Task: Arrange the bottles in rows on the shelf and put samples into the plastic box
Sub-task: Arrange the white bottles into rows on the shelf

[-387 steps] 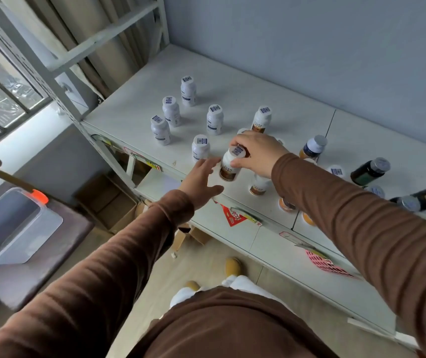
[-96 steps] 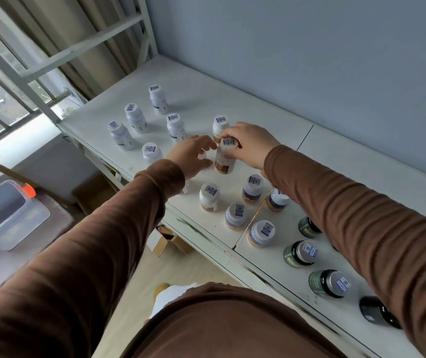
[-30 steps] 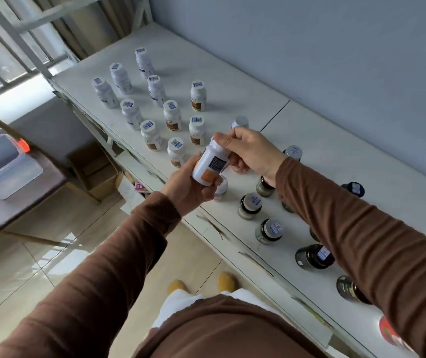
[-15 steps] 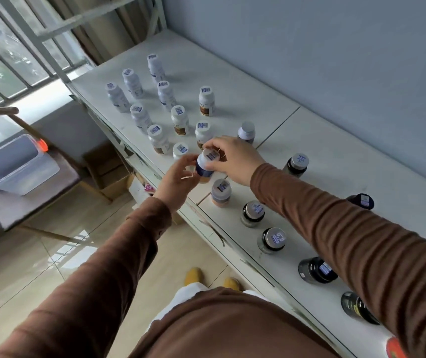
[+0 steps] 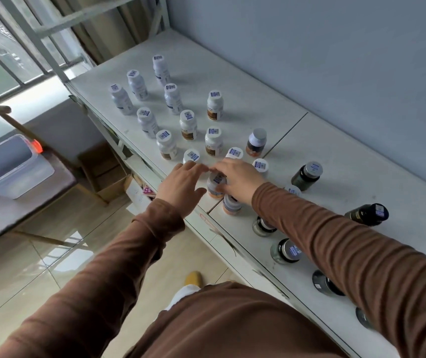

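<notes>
Your right hand [image 5: 235,180] is gripping a white bottle [image 5: 216,186] standing at the front edge of the shelf [image 5: 349,151], while your left hand [image 5: 182,186] is hovering just beside it, fingers relaxed. Beyond that bottle, white bottles [image 5: 188,124] are standing in rows; the plastic box [image 5: 5,166] is sitting well off to its left.

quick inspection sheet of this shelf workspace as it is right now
surface: white shelf, two panels with a seam between them.
job's things: white bottles upright in rough rows on the left; dark bottles on the right, one lying on its side; plastic box open on a side table, contents not visible.
clutter: cardboard boxes on the floor under the shelf.
grippers: right hand grips a white-capped bottle at the front edge; left hand open beside it.
cables: nothing seen.
surroundings: grey wall, barred window, tiled floor.
</notes>
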{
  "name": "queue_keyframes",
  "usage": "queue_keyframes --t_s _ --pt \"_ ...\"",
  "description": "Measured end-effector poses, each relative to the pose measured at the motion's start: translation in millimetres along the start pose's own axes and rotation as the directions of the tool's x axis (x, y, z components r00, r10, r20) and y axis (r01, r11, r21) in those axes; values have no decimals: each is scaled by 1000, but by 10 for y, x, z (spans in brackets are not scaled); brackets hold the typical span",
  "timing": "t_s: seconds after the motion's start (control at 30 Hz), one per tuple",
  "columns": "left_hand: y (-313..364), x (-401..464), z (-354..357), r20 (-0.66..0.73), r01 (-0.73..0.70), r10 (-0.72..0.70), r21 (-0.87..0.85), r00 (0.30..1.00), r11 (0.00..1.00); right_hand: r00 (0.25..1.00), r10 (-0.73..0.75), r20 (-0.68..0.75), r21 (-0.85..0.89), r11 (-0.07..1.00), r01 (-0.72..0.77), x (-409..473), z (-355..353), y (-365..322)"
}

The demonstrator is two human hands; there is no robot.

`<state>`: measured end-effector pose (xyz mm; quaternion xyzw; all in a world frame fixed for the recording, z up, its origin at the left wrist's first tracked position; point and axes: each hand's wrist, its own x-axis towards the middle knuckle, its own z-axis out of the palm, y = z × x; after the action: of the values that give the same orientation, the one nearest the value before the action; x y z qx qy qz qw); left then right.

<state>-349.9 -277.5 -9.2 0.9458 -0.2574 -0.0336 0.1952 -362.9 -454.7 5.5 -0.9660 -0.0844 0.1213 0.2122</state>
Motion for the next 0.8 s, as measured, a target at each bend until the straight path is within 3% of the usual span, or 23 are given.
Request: queue_keyframes --t_s 0.1,0.17,0.27,0.47,0.53,0.6,0.67,0.8 --pt "8 115 -137 -79 -49 51 29 996 998 999 40 -5 99 994 -40 -29 -79 47" --pt "30 244 -232 -111 -71 77 53 991 996 992 60 -114 158 986 -41 -32 -215 126" --pt "74 472 -306 -99 -87 96 85 990 993 967 83 -242 64 996 -70 41 -409 273" --pt "136 795 -200 17 -112 110 119 994 987 995 97 12 -289 953 -89 382 -261 404" --pt "128 837 -160 37 -115 112 107 993 988 996 87 -5 -304 949 -84 419 -230 410" --pt "103 869 -152 55 -116 112 77 992 990 991 102 -93 -187 975 -117 386 -290 429" --pt "81 900 -160 66 -111 109 16 992 994 972 142 -190 35 990 -138 322 -434 460" --pt "146 920 -218 -6 -93 96 -289 995 953 935 258 -245 455 882 -124 179 -783 417"
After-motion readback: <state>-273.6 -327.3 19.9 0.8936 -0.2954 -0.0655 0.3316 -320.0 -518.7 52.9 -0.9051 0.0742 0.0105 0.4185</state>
